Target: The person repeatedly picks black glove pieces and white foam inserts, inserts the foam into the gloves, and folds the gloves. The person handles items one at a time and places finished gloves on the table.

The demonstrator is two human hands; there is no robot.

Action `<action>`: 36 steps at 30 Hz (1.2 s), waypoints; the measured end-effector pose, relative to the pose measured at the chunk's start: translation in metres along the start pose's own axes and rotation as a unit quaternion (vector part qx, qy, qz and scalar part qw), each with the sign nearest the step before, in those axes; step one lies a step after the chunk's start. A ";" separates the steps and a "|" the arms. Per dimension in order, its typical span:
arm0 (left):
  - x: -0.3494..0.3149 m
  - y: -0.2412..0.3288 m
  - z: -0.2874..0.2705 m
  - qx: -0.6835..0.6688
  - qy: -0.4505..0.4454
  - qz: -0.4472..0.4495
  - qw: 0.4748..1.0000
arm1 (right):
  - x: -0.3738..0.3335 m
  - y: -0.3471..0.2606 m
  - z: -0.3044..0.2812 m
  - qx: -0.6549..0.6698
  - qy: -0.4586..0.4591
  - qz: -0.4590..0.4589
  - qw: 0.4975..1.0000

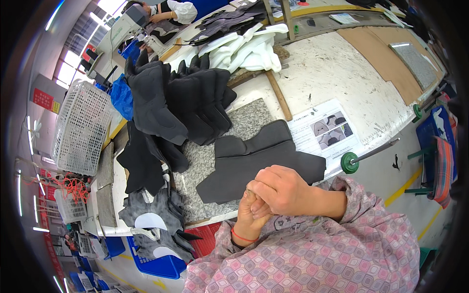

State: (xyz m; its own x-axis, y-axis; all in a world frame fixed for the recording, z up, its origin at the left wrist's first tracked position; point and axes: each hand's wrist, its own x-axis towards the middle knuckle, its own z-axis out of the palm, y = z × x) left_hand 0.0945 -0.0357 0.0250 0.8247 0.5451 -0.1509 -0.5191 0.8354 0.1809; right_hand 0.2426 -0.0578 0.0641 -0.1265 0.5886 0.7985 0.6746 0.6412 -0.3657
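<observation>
Close together before my body, my left hand (250, 219) and my right hand (284, 189) meet with their fingers curled and pressed against each other. A red string circles the left wrist. Whatever the fingertips pinch, if anything, is hidden between them. Just beyond the hands lies a flat black padded fabric piece (261, 165) with a seam across it, partly over a speckled grey stone slab (250, 113). To its left several black shaped padded pieces (159, 100) are heaped, overlapping. A printed instruction sheet (325, 128) with pictures sits to the right of the flat piece.
Grey patterned pieces (151, 207) hang at the table's left edge above a blue crate (159, 266). White pieces (254, 49) and a wooden stick (278, 95) lie farther back. A white basket (78, 127) stands left. Another person works by a sewing machine (128, 27). A green-ended metal bar (371, 154) juts out right.
</observation>
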 end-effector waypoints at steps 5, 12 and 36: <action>-0.002 0.006 -0.006 0.010 -0.013 0.009 1.000 | 0.002 0.003 0.004 0.201 -0.028 0.108 0.973; -0.002 0.005 -0.001 0.131 -0.027 0.074 0.988 | 0.006 0.001 -0.011 0.186 -0.078 0.115 0.973; -0.014 0.006 -0.009 0.173 0.003 0.123 0.977 | -0.003 -0.007 -0.014 0.356 -0.092 0.262 0.892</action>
State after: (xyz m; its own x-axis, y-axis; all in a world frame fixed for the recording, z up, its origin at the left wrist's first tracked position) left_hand 0.0776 -0.0377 0.0191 0.6826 0.7277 -0.0668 -0.5939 0.6057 0.5296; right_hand 0.2482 -0.0712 0.0711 -0.0903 0.9280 0.3615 0.0515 0.3669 -0.9288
